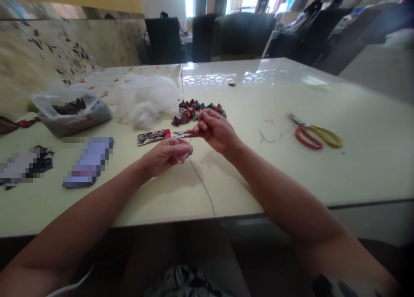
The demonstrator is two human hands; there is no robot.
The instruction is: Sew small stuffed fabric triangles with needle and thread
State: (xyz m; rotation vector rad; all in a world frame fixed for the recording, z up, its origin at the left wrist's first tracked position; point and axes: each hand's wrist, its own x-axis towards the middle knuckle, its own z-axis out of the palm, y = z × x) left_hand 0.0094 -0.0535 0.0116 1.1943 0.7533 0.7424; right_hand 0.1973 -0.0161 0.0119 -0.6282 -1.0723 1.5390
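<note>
My left hand [166, 154] is closed on a small piece of pink cloth [181, 155] above the table's near side. My right hand [215, 128] is raised just to the right of it, thumb and fingertips pinched together; what lies between them is too small to make out. A dark thread [203, 182] runs from beside the pink cloth down across the tabletop to its front edge. Small pointed scissors [181, 134] show between the hands, their handle end partly hidden by my right fingers. Behind my right hand sits a cluster of patterned, pointed cloth pieces [186, 113].
A patterned fabric strip [152, 137] lies beyond my left hand. On the left are a phone [89, 161], a plastic bag of dark bits [73, 115] and white stuffing [144, 109]. Large red-and-yellow-handled scissors [315, 133] and loose thread [271, 135] lie right. Chairs stand behind.
</note>
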